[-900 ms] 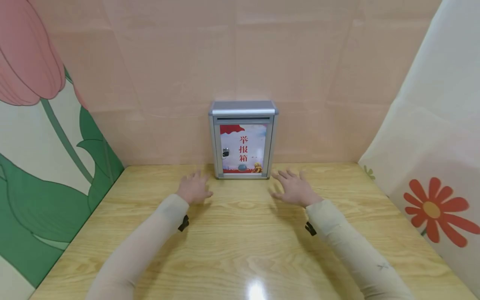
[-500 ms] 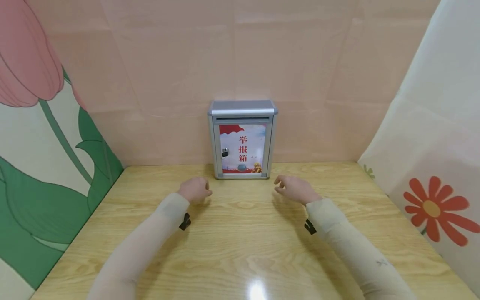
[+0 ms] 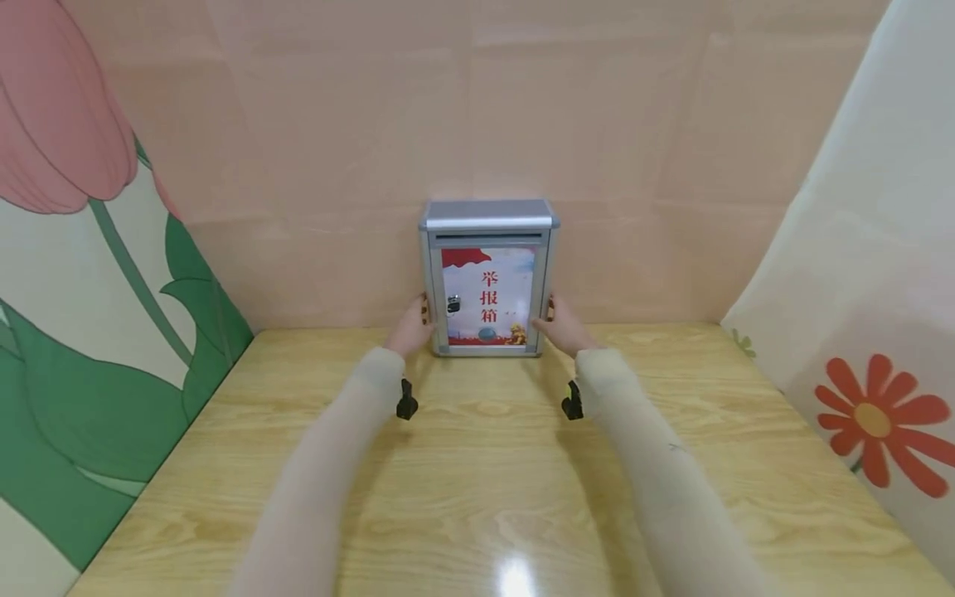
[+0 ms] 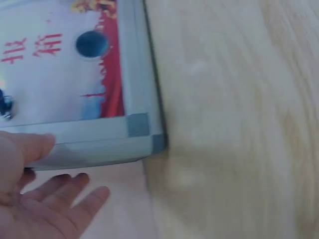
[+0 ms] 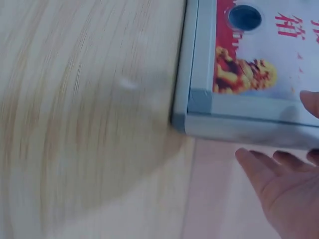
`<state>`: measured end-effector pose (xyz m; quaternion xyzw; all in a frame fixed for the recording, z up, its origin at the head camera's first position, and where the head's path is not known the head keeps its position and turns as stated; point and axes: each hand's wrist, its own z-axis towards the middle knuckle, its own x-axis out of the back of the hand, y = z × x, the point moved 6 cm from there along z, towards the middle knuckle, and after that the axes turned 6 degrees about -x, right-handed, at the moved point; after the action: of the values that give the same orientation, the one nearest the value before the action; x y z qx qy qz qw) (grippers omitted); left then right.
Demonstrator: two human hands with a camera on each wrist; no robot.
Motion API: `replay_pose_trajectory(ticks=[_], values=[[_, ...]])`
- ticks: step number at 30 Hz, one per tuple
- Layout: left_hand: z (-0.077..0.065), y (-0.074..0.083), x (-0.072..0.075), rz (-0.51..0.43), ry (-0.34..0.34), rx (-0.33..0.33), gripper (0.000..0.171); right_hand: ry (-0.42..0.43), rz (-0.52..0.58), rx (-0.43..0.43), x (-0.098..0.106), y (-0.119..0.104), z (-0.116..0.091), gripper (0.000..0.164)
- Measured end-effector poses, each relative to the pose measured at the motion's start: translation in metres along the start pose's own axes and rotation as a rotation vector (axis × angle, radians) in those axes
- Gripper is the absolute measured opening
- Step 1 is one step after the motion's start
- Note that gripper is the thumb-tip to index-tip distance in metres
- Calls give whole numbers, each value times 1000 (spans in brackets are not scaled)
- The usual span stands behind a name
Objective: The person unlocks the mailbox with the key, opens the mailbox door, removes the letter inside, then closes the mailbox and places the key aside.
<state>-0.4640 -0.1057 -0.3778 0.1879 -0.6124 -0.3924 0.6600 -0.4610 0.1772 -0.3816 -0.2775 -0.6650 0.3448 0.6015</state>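
A silver metal letter box [image 3: 488,278] stands upright on the table. It has a slot under its lid, a small lock and a red-and-white front panel with red characters. My left hand [image 3: 412,326] is at its left side. In the left wrist view the thumb [image 4: 37,147] lies over the front frame, while the other fingers [image 4: 65,199] spread beside the side wall. At the right side is my right hand [image 3: 564,326], its thumb [image 5: 311,103] over the front and its fingers [image 5: 259,169] extended along the side wall. Whether those fingers touch the wall is unclear.
The wooden table [image 3: 477,464] runs back to a pink cloth backdrop [image 3: 336,149] right behind the box. A tulip-patterned cloth [image 3: 60,332] borders the left, and a white cloth with a red flower [image 3: 880,274] the right.
Both hands have moved forward and inward, from the table in front of the box to its two sides. Their fingers closed loosely midway, then spread around the sides. The box stands where it was.
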Motion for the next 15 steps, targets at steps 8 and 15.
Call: replay_pose_trajectory(ticks=[8, 15], values=[[4, -9, -9, -139, 202, -6, 57, 114, 108, 4, -7, 0, 4, 71], [-7, -3, -9, -130, 279, -7, 53, 123, 198, 53, -7, -3, -9, 69]])
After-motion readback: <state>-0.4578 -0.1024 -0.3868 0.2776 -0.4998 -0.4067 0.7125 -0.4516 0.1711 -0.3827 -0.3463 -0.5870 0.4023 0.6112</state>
